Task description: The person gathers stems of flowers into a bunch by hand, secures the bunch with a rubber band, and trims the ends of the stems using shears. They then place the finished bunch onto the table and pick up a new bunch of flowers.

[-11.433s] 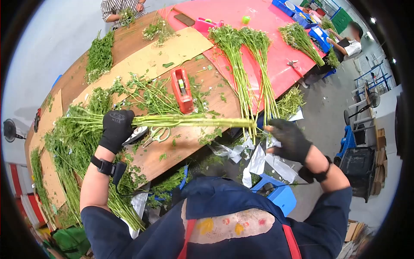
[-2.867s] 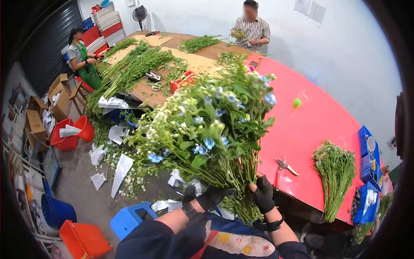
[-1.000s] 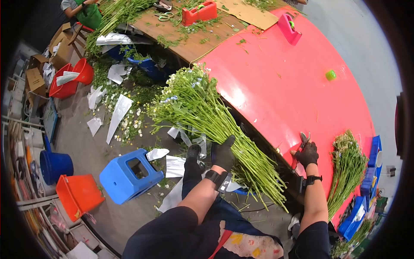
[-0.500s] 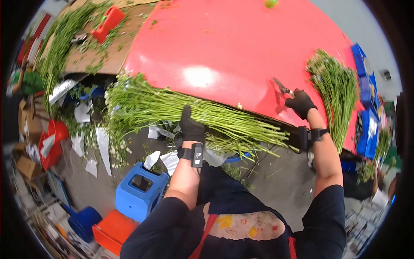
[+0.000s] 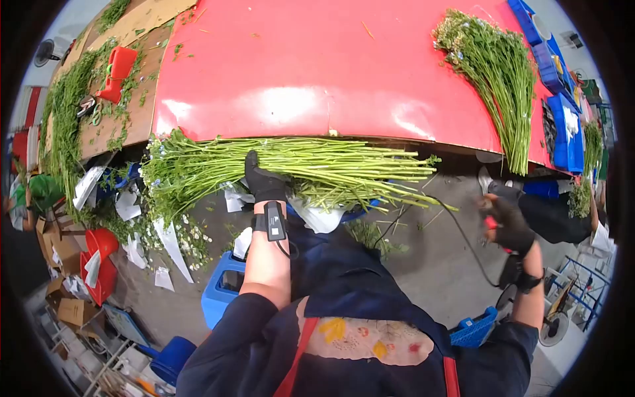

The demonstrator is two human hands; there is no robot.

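My left hand (image 5: 266, 181), in a black glove, is closed around a large bunch of long-stemmed flowers (image 5: 350, 162) along the table's front edge. Its leafy tops point left and the cut stem ends point right. My thumb lies over the stems. My right hand (image 5: 514, 228), also black-gloved, is out to the right of the stem ends, away from the table. It is closed on red-handled pruning shears (image 5: 490, 223), blurred by motion, with the blades hard to make out.
Another flower bunch (image 5: 493, 79) lies on the red table (image 5: 264, 59) at right, beside blue bins (image 5: 565, 132). A red container (image 5: 119, 73) sits among cuttings at left. A blue stool (image 5: 221, 291) and paper scraps are on the floor. A person's legs (image 5: 552, 212) show at right.
My right hand has swung from above the table down and out to the right with the shears. My left hand keeps its hold on the bunch; the view has shifted.
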